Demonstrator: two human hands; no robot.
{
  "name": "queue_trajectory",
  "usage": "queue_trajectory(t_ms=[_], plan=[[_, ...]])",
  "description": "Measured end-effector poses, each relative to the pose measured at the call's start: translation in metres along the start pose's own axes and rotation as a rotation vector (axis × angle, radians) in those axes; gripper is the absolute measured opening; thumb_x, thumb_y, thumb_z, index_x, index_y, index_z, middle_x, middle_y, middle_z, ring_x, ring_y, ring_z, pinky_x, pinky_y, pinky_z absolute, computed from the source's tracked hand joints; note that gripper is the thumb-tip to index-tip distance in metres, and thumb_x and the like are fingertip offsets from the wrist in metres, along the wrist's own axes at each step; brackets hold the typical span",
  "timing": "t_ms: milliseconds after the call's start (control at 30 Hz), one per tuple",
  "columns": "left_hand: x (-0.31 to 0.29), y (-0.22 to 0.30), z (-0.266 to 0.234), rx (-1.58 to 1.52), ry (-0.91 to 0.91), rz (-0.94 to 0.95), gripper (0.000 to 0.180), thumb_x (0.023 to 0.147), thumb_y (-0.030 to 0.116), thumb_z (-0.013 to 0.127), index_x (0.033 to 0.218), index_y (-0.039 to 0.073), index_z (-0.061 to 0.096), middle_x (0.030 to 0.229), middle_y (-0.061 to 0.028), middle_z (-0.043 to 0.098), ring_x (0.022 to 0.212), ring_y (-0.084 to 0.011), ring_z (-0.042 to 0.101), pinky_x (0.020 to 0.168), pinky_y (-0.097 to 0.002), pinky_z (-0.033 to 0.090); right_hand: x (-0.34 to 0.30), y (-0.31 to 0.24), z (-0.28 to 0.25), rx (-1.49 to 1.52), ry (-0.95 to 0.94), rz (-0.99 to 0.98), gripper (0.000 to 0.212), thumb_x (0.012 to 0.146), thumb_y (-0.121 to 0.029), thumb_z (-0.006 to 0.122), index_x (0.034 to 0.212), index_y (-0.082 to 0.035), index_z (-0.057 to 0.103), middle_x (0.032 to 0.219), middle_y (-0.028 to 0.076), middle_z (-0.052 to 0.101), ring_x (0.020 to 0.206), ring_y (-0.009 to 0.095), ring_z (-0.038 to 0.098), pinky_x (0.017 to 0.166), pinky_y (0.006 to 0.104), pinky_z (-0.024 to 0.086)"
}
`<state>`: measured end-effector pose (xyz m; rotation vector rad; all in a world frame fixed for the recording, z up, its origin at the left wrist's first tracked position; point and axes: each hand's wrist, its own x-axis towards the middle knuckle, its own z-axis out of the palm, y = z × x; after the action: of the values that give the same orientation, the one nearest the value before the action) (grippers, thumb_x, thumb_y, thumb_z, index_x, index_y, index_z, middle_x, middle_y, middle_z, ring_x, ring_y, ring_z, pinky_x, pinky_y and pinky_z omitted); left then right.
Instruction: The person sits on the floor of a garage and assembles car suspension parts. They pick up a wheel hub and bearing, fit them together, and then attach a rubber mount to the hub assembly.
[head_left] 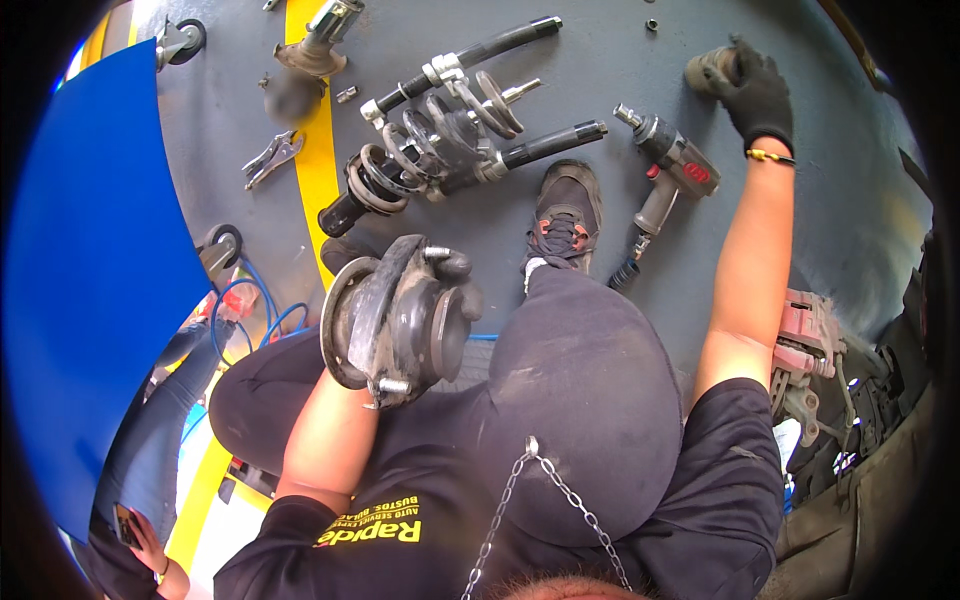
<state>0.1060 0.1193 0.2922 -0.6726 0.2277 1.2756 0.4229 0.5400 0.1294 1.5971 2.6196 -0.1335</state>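
A strut mount [375,310], a round rubber and metal piece with protruding studs, is held up over my left thigh. My left forearm [328,435] reaches it from below; most of that hand is hidden by the mount. At the far right my right hand [762,95], in a dark glove, closes around a short, dirty cylindrical part [706,72] by the floor. An air impact wrench [672,165] with a socket on its nose lies to the left of that hand. A strut with its coil spring [405,150] clamped in a spring compressor [470,50] lies ahead of me.
Locking pliers [272,158], a small socket [347,95] and another dirty metal part [318,45] lie at the far left. A blue panel [100,280] on casters fills the left side. A red brake caliper [803,335] is at right. Another person's hand [150,545] holds a phone, lower left.
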Motion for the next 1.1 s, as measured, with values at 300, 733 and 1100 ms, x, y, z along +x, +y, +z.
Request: queue_trajectory(t_ms=[300,733,1100], plan=[[0.014,0.008,-0.001,0.357,0.188,0.134,0.072,0.093,0.053,0.063,0.138,-0.002,0.051,0.130,-0.0237,0.058,0.114,-0.0378,0.064,0.086,-0.0434,0.060,-0.044,-0.065,-0.038,-0.002,0.542,0.028,0.070,0.088,-0.052,0.076,0.143,-0.014,0.058,0.134,0.015,0.063,0.125,0.033,0.060,0.106,0.0449,0.049],[0.180,0.005,0.002,1.495,0.240,0.502,0.040,0.090,0.016,0.072,0.127,0.005,0.062,0.125,-0.0115,0.063,0.113,-0.0225,0.064,0.098,-0.0369,0.055,-0.141,-0.178,-0.038,1.452,-0.253,0.116,0.113,0.074,-0.030,0.095,0.154,0.010,0.026,0.141,0.019,0.054,0.128,0.023,0.056,0.109,0.0370,0.048],[0.284,0.043,-0.030,2.578,-0.142,0.769,0.058,0.085,0.016,0.078,0.141,0.020,0.061,0.138,-0.0220,0.060,0.126,-0.0392,0.060,0.106,-0.0460,0.050,-0.066,-0.116,0.035,1.326,-0.203,0.189,0.068,0.087,-0.031,0.081,0.136,0.006,0.052,0.129,0.017,0.065,0.117,0.026,0.065,0.098,0.0383,0.054]])
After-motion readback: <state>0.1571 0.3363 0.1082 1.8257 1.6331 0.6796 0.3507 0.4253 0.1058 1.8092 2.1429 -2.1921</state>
